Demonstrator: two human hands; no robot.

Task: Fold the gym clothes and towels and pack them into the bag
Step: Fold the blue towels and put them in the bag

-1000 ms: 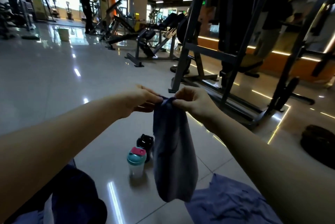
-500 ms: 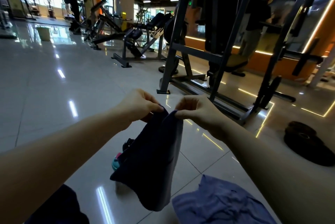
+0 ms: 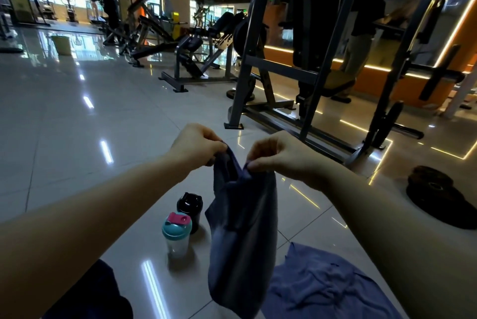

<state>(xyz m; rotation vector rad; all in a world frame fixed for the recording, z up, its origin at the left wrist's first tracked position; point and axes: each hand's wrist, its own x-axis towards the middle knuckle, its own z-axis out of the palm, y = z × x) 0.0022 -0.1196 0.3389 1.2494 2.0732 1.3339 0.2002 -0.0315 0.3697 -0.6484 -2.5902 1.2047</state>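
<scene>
A dark blue towel (image 3: 242, 236) hangs in the air in front of me, folded lengthwise. My left hand (image 3: 196, 145) pinches its top left corner and my right hand (image 3: 278, 153) pinches its top right corner, close together. A second, lighter blue cloth (image 3: 325, 285) lies crumpled on the floor tiles at the lower right. No bag is clearly in view; a dark fabric shape (image 3: 93, 295) sits at the lower left edge.
Two shaker bottles stand on the floor left of the towel: a clear one with a teal lid (image 3: 177, 236) and a black one (image 3: 189, 209). A steel rack (image 3: 296, 65) rises ahead, a black weight plate (image 3: 438, 194) lies right, and a person (image 3: 108, 6) stands far off.
The towel swung out to the left half a second ago and now hangs straight down again. My hands still pinch the top corners and have moved slightly apart. The camera view shifted.
</scene>
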